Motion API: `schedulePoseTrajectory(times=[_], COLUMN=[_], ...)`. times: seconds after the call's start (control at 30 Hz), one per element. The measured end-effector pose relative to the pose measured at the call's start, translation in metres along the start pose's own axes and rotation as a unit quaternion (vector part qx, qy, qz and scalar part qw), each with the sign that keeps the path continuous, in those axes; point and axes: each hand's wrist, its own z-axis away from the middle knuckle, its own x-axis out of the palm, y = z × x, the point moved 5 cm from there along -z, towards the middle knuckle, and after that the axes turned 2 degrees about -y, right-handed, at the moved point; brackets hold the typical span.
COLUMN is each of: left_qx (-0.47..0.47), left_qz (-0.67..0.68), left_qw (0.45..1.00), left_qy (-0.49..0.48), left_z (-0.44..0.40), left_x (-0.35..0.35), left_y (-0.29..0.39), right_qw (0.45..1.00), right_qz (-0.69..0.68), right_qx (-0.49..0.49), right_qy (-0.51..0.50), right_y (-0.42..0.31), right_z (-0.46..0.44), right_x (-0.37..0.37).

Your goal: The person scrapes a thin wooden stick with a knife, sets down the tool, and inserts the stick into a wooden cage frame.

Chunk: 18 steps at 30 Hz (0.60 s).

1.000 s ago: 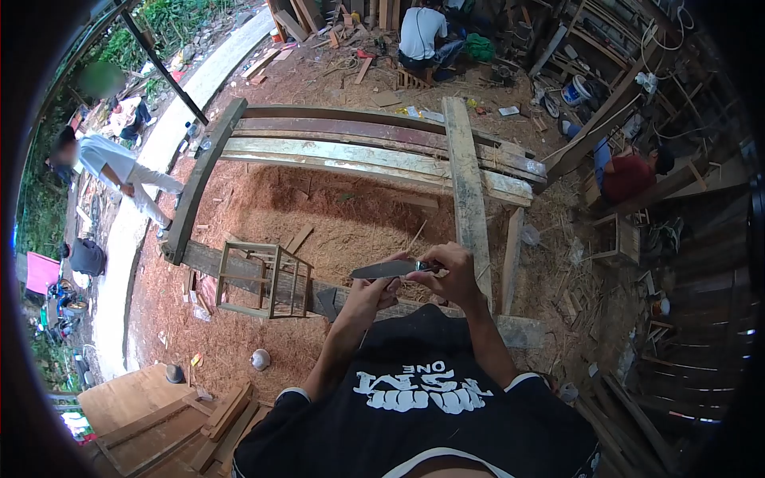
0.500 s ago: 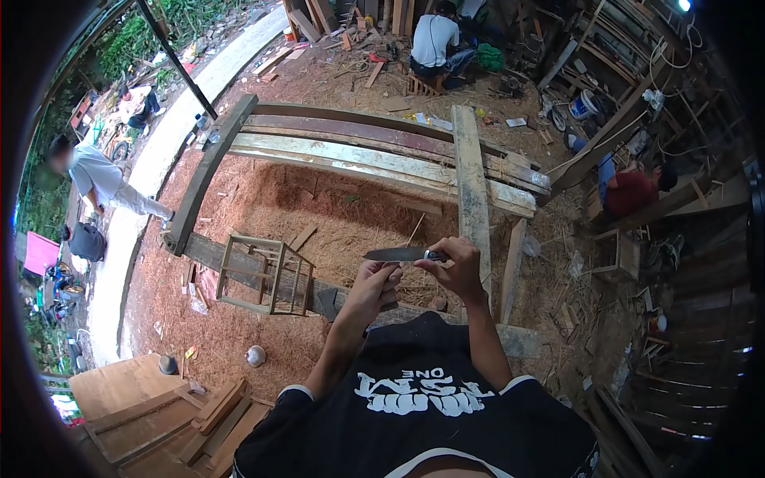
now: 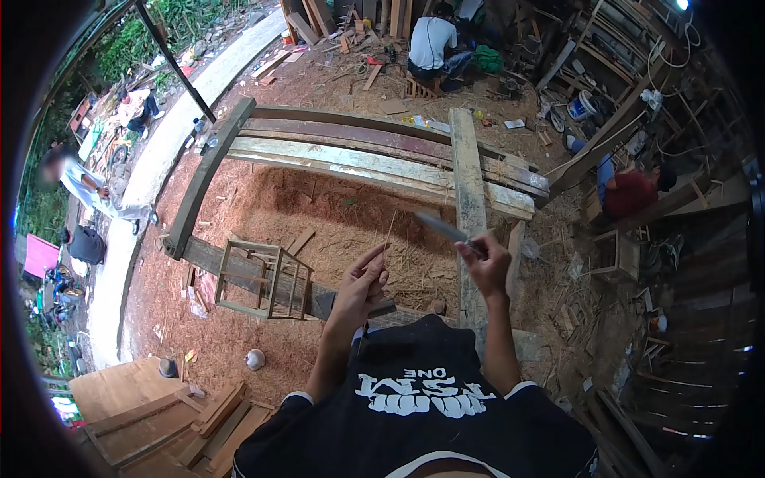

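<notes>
My left hand [image 3: 362, 288] is closed around a thin wooden stick [image 3: 390, 229] whose upper end points up and slightly right. To its right, my right hand [image 3: 484, 263] grips a knife [image 3: 443, 228] by the handle. The blade, a little blurred, points up and left, apart from the stick. Both hands are above the near wooden beam, in front of my black shirt. A small wooden frame [image 3: 275, 283] rests on that beam, left of my left hand.
Long planks [image 3: 343, 159] lie across two cross beams [image 3: 470, 183] ahead. Sawdust and shavings cover the ground. One person [image 3: 432, 44] crouches at the back, another [image 3: 629, 191] sits right, and one [image 3: 88, 187] walks on the left path. Boards [image 3: 215, 414] lie at lower left.
My right hand has moved right and down with the knife, its blade now tilted and away from the stick. The stick stands more upright. The person at left has shifted along the path.
</notes>
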Motion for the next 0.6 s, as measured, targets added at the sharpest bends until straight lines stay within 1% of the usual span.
schedulePoseTrajectory(times=[0.1,0.27,0.33,0.37,0.47,0.53,0.6], left_qx=[0.008,0.051,0.065,0.071,0.054,0.053,0.038], left_qz=[-0.02,-0.068,-0.096,-0.109,-0.115,-0.11,-0.112], left_qw=[1.0,0.996,0.993,0.991,0.992,0.992,0.993], left_qy=[-0.003,0.014,-0.007,-0.017,-0.003,-0.012,-0.018], left_z=[-0.005,-0.011,-0.012,-0.012,-0.016,-0.017,-0.016], left_x=[0.008,0.02,0.024,0.026,0.021,0.022,0.021], left_y=[-0.001,-0.003,-0.003,-0.004,-0.014,-0.017,-0.021], right_qw=[0.997,0.993,0.99,0.989,0.984,0.981,0.979], right_qz=[-0.049,-0.055,-0.065,-0.073,-0.091,-0.097,-0.111], right_qx=[-0.022,-0.056,-0.083,-0.082,-0.091,-0.111,-0.103], right_qy=[-0.051,-0.085,-0.092,-0.103,-0.126,-0.128,-0.134], right_y=[-0.023,-0.039,-0.048,-0.05,-0.055,-0.059,-0.063], right_z=[0.01,0.011,0.011,0.012,0.012,0.014,0.015], right_x=[0.014,0.016,0.017,0.019,0.024,0.027,0.029])
